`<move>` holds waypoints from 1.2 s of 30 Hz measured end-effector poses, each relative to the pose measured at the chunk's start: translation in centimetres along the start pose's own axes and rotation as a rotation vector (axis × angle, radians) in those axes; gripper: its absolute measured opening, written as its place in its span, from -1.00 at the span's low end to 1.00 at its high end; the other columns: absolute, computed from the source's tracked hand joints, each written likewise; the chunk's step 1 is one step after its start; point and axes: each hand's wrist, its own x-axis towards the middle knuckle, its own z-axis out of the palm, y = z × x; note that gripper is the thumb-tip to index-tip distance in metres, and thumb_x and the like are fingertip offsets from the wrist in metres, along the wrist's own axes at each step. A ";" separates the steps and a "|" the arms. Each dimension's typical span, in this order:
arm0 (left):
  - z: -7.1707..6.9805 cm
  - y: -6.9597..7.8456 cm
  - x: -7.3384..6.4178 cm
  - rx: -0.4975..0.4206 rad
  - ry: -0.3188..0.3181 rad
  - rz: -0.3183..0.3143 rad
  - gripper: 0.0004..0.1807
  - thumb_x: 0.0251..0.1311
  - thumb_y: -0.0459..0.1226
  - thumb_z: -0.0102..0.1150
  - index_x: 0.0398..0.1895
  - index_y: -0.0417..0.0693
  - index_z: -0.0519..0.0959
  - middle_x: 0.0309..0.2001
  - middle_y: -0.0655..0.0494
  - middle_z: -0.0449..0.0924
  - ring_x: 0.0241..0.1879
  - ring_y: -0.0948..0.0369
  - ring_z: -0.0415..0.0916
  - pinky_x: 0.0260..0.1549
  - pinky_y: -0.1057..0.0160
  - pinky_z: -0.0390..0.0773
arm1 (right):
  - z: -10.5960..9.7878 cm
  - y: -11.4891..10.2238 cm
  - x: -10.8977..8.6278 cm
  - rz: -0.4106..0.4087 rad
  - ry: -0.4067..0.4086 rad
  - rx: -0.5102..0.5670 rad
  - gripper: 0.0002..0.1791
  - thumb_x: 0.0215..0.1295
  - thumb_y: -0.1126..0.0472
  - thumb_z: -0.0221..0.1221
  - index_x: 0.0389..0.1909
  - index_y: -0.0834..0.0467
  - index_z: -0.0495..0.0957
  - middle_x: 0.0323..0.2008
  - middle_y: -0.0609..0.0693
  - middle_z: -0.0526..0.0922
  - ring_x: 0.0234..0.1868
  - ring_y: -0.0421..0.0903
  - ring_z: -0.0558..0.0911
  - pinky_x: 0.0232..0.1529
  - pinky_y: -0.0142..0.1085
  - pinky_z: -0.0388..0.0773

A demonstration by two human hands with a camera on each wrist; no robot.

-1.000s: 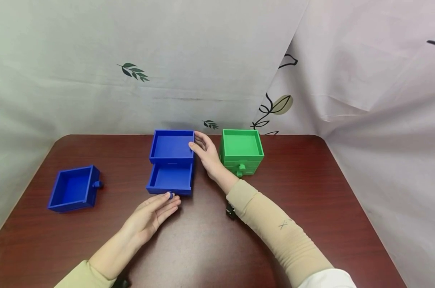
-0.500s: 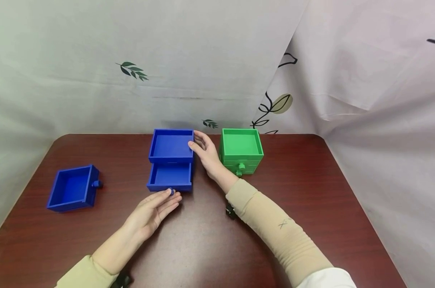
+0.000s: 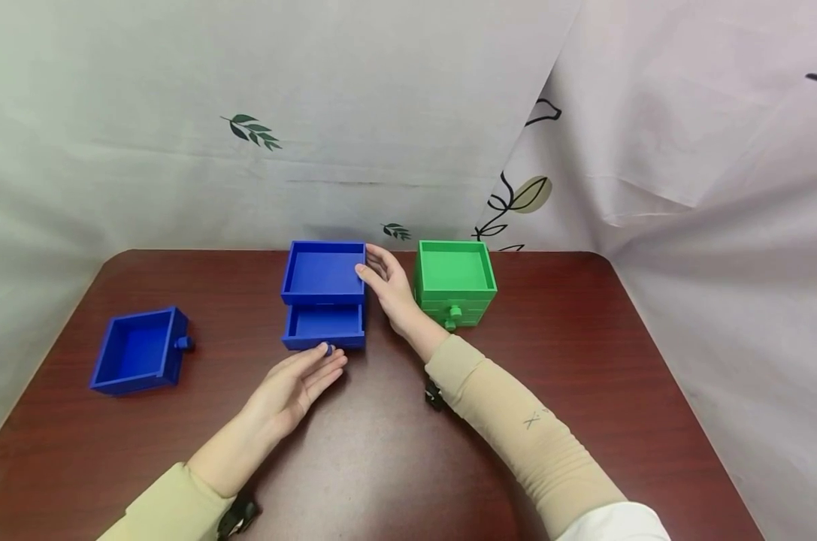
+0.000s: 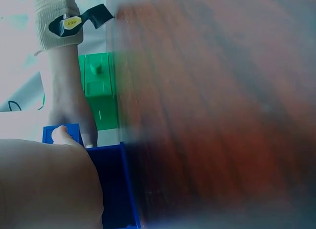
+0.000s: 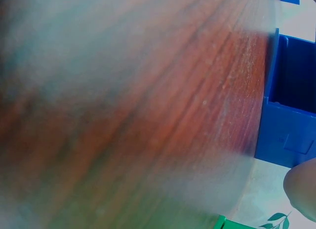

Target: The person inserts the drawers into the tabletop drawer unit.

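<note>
A small blue drawer cabinet (image 3: 324, 272) with a tray-like top stands at the back of the table. One blue drawer (image 3: 325, 321) sticks partway out of its front. My left hand (image 3: 289, 387) pinches this drawer's round knob (image 3: 330, 349) with the thumb, the other fingers stretched out below. My right hand (image 3: 391, 293) holds the cabinet's right side, thumb over the top rim and fingers along the outer wall. In the left wrist view, a dark open slot (image 4: 114, 187) shows in the cabinet beside the table surface, partly hidden by my left hand.
A loose blue drawer (image 3: 140, 351) lies at the left, its knob facing right. Right of my right hand stands a green drawer cabinet (image 3: 455, 270) with its drawers in. A pale patterned cloth (image 3: 408, 113) hangs behind the table (image 3: 550, 353).
The blue drawer has slid further back into the cabinet. My left hand has moved forward and slightly right with its knob. The right hand has stayed on the cabinet.
</note>
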 end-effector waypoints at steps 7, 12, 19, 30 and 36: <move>0.6 0.8 0.6 -0.021 0.028 -0.001 -0.83 0.65 -0.30 0.00 -0.14 0.00 0.60 -0.20 0.15 0.80 -0.12 0.31 0.80 0.08 0.39 0.76 | 0.0 0.1 0.0 -0.002 0.000 -0.003 -0.39 0.59 0.31 0.11 0.57 0.32 0.25 0.53 0.29 0.37 0.61 0.16 0.33 0.67 -0.02 0.29; 0.7 1.3 1.1 -0.045 0.011 -0.005 -0.72 0.66 -0.28 -0.03 -0.23 0.03 0.66 -0.23 0.15 0.81 -0.15 0.30 0.81 0.04 0.39 0.77 | 0.0 0.1 0.0 -0.006 0.000 0.005 -0.41 0.58 0.33 0.10 0.56 0.33 0.27 0.52 0.31 0.38 0.60 0.16 0.35 0.65 -0.03 0.32; 0.7 1.9 1.9 -0.081 -0.007 -0.019 -0.74 0.67 -0.25 -0.04 -0.21 0.06 0.64 -0.22 0.13 0.80 -0.14 0.27 0.80 0.05 0.37 0.77 | 0.0 0.1 0.1 -0.006 -0.004 0.010 -0.39 0.58 0.33 0.12 0.57 0.32 0.25 0.54 0.29 0.37 0.61 0.16 0.33 0.66 0.00 0.30; 0.8 2.6 2.8 -0.113 -0.020 -0.033 -0.80 0.66 -0.25 -0.05 -0.15 0.02 0.57 -0.22 0.09 0.79 -0.15 0.25 0.80 0.02 0.35 0.79 | 0.0 0.2 0.1 -0.010 0.004 0.008 -0.40 0.57 0.33 0.11 0.56 0.33 0.26 0.52 0.30 0.38 0.60 0.17 0.35 0.66 -0.02 0.31; 0.8 3.0 3.4 -0.109 -0.035 -0.032 -0.81 0.66 -0.26 -0.04 -0.17 0.00 0.56 -0.23 0.07 0.79 -0.16 0.25 0.80 -0.01 0.35 0.79 | 0.0 0.3 0.2 -0.007 0.003 0.012 -0.39 0.57 0.33 0.12 0.56 0.33 0.26 0.53 0.30 0.38 0.60 0.17 0.35 0.66 -0.01 0.31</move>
